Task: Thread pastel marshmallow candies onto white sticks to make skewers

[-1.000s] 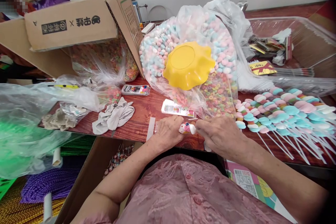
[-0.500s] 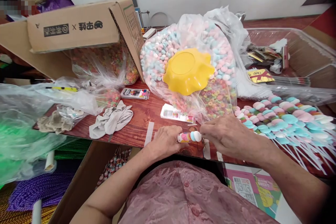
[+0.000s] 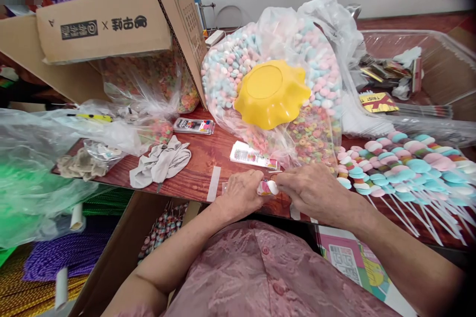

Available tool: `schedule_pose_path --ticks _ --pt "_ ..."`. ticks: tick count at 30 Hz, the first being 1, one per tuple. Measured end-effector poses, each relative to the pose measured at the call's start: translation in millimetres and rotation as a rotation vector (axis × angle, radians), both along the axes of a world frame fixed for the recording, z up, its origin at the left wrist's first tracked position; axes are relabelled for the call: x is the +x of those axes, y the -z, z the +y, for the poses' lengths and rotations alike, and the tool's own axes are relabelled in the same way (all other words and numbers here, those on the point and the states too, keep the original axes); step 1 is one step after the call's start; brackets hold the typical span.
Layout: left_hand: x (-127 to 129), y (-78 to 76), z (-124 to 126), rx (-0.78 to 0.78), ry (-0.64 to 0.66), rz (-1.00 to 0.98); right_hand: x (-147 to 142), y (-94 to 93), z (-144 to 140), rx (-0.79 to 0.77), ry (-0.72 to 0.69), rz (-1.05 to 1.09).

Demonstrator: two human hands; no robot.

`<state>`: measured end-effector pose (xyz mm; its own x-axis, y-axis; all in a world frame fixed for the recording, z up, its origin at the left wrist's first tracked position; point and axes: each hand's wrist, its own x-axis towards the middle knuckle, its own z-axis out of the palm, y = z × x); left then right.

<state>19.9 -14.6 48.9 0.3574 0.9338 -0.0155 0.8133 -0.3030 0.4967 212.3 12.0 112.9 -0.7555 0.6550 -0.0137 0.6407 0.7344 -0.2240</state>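
Note:
My left hand (image 3: 241, 192) and my right hand (image 3: 311, 189) meet at the near edge of a red-brown wooden table (image 3: 197, 168). Between their fingertips they hold a small candy skewer (image 3: 267, 187) with pink and white pieces; its stick is hidden by my fingers. To the right lies a heap of finished candy skewers (image 3: 405, 163) in pink, blue and white, their white sticks pointing toward me. A big clear bag of pastel candies (image 3: 260, 54) stands just beyond my hands, with a yellow wavy bowl (image 3: 272, 91) upside down against it.
A cardboard box (image 3: 111, 25) lies on its side at the back left above bags of coloured ring candy (image 3: 163, 79). Grey gloves (image 3: 160, 164), two small card packets (image 3: 195, 126) and crumpled plastic (image 3: 44, 158) cover the left. A clear tray of wrappers (image 3: 416, 79) stands back right.
The skewer's exposed candy end has drawn back between my fingers and my hands have closed together again. The camera view shifted slightly.

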Motion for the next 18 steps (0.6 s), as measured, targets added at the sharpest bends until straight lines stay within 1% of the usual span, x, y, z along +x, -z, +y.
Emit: schedule_pose_path --ticks 2,5,8,10,14,18 --pt "-3 1.1 2 -0.097 -0.017 -0.131 5 -0.3 2 -0.038 -0.044 0.102" --pt "-9 2.0 3 -0.301 -0.034 -0.356 15 -2.2 5 -0.057 -0.106 0.225" --pt "-12 -1.5 3 -0.422 -0.032 -0.49 21 -6.3 6 -0.057 -0.13 0.237" --pt "-12 -6.2 3 -0.448 -0.012 -0.506 22 -9.7 5 -0.061 -0.128 0.199" --pt "-9 -15.8 3 -0.454 0.041 -0.45 17 -15.2 -3 -0.013 -0.144 0.104" --pt "-7 -21.7 5 -0.482 0.161 -0.432 10 -16.7 -11 0.048 -0.174 0.029"
